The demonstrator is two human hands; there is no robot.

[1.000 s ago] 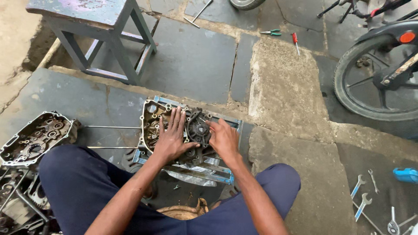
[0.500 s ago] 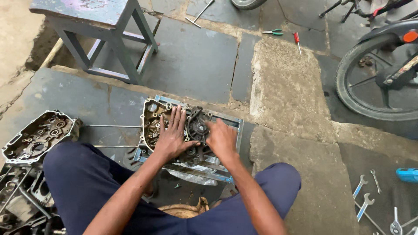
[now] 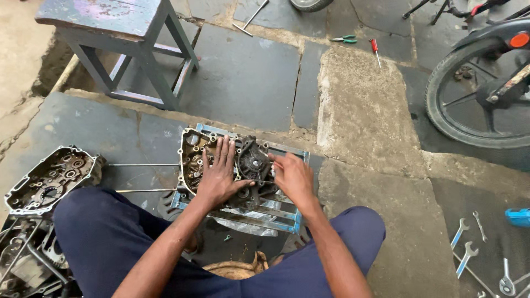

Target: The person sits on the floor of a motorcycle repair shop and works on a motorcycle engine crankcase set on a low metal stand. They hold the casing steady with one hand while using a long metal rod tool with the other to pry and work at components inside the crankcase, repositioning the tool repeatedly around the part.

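The floor (image 3: 248, 77) is paved with large dark stone slabs, with a rougher, paler patch (image 3: 359, 99) to the right. A worn grey wooden stool (image 3: 118, 44) stands at the far left. At the far right is a motorcycle wheel (image 3: 475, 94). Pliers (image 3: 343, 38) and a screwdriver (image 3: 375, 48) lie far off, and wrenches (image 3: 464, 248) lie near right. Soft daylight falls evenly.

Motorcycle repair yard: spanners (image 3: 464, 248), wheel (image 3: 475, 94), engine casing (image 3: 52, 179).

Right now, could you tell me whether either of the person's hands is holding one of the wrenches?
No, both the left hand and right hand rest on the engine case, while the wrenches lie apart on the floor.
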